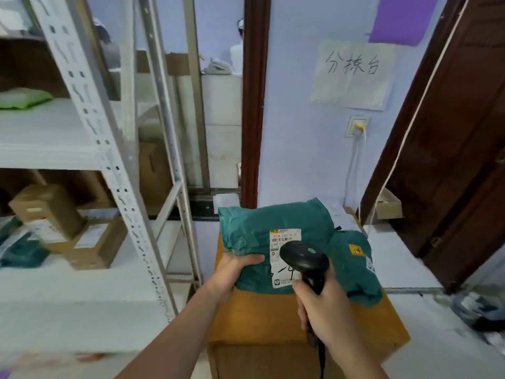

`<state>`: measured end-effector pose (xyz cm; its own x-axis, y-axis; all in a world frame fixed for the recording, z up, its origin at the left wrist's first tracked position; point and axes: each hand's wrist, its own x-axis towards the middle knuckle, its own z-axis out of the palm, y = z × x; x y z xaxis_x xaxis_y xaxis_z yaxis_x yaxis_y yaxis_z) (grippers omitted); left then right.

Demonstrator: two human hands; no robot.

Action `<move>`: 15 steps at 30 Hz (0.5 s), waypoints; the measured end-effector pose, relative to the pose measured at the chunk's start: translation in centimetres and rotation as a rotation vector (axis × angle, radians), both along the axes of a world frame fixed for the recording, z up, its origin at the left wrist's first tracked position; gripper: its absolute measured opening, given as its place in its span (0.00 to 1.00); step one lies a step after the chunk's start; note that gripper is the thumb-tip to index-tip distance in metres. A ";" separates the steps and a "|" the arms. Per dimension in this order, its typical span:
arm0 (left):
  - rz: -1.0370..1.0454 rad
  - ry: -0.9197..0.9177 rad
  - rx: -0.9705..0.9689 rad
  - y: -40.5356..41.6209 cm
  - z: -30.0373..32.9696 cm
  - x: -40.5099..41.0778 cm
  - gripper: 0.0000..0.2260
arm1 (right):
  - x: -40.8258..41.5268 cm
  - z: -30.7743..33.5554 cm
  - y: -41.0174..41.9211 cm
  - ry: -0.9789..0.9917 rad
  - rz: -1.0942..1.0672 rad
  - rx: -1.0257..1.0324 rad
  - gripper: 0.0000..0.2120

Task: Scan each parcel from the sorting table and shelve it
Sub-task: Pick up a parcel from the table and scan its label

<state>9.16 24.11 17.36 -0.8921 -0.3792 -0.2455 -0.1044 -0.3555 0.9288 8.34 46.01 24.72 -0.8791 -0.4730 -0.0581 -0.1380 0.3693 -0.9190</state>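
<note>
A large teal poly-bag parcel (273, 225) with a white shipping label (284, 239) lies on the small wooden sorting table (262, 318). My left hand (232, 272) grips its near left edge. My right hand (325, 307) holds a black barcode scanner (304, 259) by its handle, the scanner head hovering just over the label. A second, smaller teal parcel (352, 263) with a yellow sticker rests to the right, partly behind the scanner.
A white metal shelving rack (114, 165) stands on the left, holding cardboard boxes (90, 242), teal bags (21, 253) and a green packet (24, 98). A dark wooden door (448, 149) is on the right. The scanner's cable (321, 359) hangs down near the table front.
</note>
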 end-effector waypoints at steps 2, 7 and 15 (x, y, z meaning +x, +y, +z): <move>0.044 -0.010 0.009 -1.2 0.0 3.1 0.29 | 1.5 0.1 -1.3 -0.002 0.062 -0.010 0.08; 0.162 -0.010 -0.015 -4.6 0.3 10.8 0.34 | 5.9 0.5 -4.7 -0.026 0.199 -0.052 0.04; 0.337 0.037 0.002 -9.5 1.0 24.3 0.29 | 15.5 0.6 -11.2 -0.046 0.362 -0.027 0.04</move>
<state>33.42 14.66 18.31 -0.7249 -0.6540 -0.2163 0.0536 -0.3665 0.9289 23.79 34.78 25.31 -0.6515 -0.7547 -0.0770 -0.2138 0.2801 -0.9359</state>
